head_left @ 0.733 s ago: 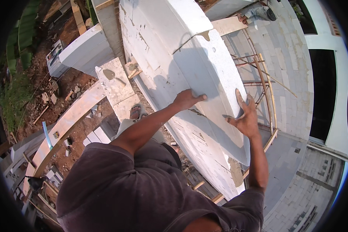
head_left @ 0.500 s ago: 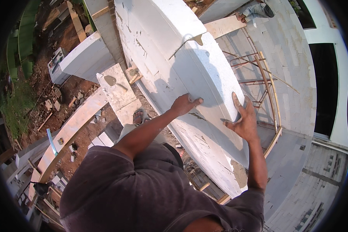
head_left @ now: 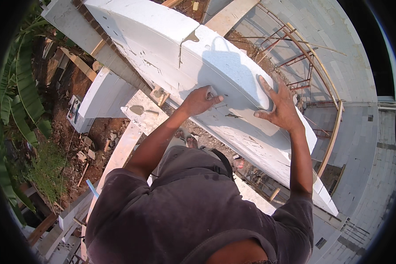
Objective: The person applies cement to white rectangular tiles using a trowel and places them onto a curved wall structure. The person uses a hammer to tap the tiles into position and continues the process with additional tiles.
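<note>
A long white block [head_left: 226, 59] lies along the top of a pale block wall [head_left: 163, 72], end to end with another white block [head_left: 149, 13]. My left hand [head_left: 199, 101] is at the near face of the wall, its fingers curled and thumb out. A small pale patch shows between thumb and fingers; I cannot make out what it is. My right hand [head_left: 278, 103] is spread over the block's right part, thumb toward the near side and fingers toward the far edge. A dark head-shaped shadow falls across the block and wall.
A trowel [head_left: 143, 111] lies on a pale plank [head_left: 130, 100] left of my feet. Rusty scaffold with a bamboo pole [head_left: 313, 53] stands beyond the wall. A timber board [head_left: 231, 15] sticks out at the top. Rubble and plants cover the ground at left.
The view has shifted and turned, and my body is more upright in it. My left hand has stayed near the wall face; my right hand remains spread at the block.
</note>
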Demonstrator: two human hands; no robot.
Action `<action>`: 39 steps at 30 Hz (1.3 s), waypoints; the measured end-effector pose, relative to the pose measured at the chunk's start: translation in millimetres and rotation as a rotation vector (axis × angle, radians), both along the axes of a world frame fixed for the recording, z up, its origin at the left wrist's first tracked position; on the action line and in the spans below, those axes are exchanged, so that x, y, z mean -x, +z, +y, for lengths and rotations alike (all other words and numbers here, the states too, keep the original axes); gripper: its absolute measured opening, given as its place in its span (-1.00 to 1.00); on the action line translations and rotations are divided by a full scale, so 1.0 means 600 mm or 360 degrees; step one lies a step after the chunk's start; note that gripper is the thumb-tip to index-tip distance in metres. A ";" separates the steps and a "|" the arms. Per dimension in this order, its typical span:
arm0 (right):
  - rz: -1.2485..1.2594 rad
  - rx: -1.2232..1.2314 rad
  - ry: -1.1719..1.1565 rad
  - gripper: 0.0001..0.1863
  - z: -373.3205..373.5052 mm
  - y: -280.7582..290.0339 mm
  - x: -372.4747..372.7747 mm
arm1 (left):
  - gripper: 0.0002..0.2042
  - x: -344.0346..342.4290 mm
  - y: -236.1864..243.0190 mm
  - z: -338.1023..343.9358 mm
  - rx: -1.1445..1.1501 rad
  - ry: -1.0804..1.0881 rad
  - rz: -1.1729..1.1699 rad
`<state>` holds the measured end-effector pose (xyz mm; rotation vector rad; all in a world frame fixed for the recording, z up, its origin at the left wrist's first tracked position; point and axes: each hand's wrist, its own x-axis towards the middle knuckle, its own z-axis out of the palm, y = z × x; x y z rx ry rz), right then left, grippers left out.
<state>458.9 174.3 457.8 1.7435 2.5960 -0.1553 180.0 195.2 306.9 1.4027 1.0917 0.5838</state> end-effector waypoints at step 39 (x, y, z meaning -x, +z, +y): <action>0.2510 -0.1533 -0.2469 -0.65 -0.344 -0.233 -0.278 | -0.30 0.120 0.167 0.297 -0.1404 -0.0556 0.1153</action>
